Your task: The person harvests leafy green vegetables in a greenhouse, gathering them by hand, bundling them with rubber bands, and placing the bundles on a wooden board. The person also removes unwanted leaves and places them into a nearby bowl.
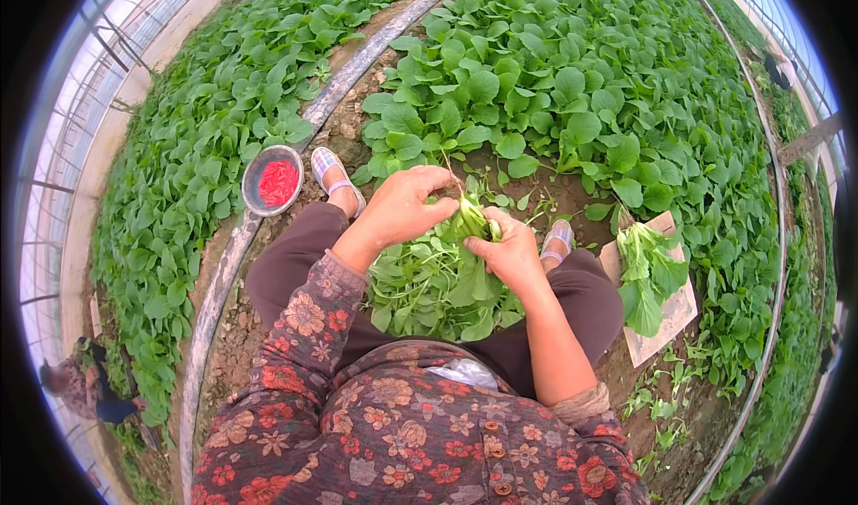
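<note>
My right hand (513, 247) grips a bunch of leafy greens (472, 280) just below the stems, its leaves hanging down. Beside it my left hand (409, 203) has thumb and fingers at the root end of the bunch, by thin brown roots; whether it pinches them is unclear. Loose green leaves and stems (415, 284) lie heaped on the ground between my legs. Another leafy bunch (647, 270) rests on a flat board (670, 327) to my right. At left, a metal bowl (250, 180) holds small red strips.
Dense leafy plants (570, 83) grow ahead and on both sides. A grey hose (218, 310) runs along the soil at left; a thin pipe (781, 237) curves at right. Another person (84, 384) sits at the far left. A post (811, 139) slants at right.
</note>
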Available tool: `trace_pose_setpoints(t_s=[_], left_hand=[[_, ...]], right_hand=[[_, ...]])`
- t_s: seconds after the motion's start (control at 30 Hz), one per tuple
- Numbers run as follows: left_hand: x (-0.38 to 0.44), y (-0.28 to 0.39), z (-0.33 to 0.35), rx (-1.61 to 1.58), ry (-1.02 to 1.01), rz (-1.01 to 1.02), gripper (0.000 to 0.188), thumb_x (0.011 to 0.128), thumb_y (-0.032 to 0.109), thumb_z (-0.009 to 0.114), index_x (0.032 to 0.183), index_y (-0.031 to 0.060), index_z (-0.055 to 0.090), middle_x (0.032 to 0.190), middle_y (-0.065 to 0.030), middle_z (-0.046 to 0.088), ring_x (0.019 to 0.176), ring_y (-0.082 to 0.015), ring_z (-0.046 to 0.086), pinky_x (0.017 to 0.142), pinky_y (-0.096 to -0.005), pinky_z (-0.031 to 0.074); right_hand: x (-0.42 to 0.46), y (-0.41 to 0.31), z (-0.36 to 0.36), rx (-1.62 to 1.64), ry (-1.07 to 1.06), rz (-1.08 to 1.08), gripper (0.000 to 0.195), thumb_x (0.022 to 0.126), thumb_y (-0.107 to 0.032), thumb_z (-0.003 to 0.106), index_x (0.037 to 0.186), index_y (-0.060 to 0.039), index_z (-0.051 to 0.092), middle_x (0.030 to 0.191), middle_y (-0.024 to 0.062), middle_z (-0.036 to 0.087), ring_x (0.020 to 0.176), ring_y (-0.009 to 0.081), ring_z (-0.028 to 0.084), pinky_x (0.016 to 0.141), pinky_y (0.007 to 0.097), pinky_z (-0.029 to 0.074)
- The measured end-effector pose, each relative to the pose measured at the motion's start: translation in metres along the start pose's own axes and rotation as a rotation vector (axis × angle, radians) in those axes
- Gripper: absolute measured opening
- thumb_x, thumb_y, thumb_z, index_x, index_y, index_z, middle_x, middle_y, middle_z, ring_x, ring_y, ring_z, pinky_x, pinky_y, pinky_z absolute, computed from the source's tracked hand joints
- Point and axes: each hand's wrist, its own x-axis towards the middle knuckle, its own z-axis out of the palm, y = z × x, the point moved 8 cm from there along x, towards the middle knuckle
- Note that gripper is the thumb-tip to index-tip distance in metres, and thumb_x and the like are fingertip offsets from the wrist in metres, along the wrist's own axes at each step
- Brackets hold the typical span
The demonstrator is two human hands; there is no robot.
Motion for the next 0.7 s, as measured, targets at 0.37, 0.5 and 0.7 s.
trace_pose_setpoints(t_s=[0.37, 0.5, 0.7], left_hand=[[-0.011, -0.041, -0.014, -0.390, 0.572, -0.138, 0.008, 0.090, 0.009, 0.060, 0.094, 0.0021, 0.061, 0.079, -0.0052, 0.063, 0.069, -0.0128, 0.062, 0.064, -0.0284, 0.050], [-0.023, -0.083, -0.026, -0.147, 0.403, -0.462, 0.018, 0.092, 0.013, 0.059, 0.106, 0.0018, 0.062, 0.089, -0.0056, 0.066, 0.080, -0.0141, 0.063, 0.075, -0.0289, 0.052], [-0.039, -0.059, 0.027, -0.812, -0.031, -0.372, 0.047, 0.089, 0.022, 0.064, 0.131, 0.0041, 0.053, 0.127, -0.0072, 0.056, 0.115, -0.0194, 0.053, 0.100, -0.0339, 0.038]], right_hand=[[0.004, 0.013, 0.003, -0.112, -0.006, 0.042, 0.051, 0.073, -0.012, 0.073, 0.121, -0.0012, 0.059, 0.078, 0.0062, 0.065, 0.061, 0.0125, 0.058, 0.059, 0.0281, 0.047], [0.001, 0.009, -0.002, 0.063, -0.026, 0.117, 0.052, 0.074, -0.010, 0.073, 0.123, 0.0000, 0.058, 0.076, 0.0038, 0.064, 0.050, 0.0092, 0.053, 0.048, 0.0260, 0.043], [0.001, 0.002, 0.007, 0.257, -0.085, 0.123, 0.054, 0.075, -0.005, 0.072, 0.126, 0.0011, 0.056, 0.076, 0.0016, 0.062, 0.046, 0.0074, 0.050, 0.041, 0.0230, 0.039]])
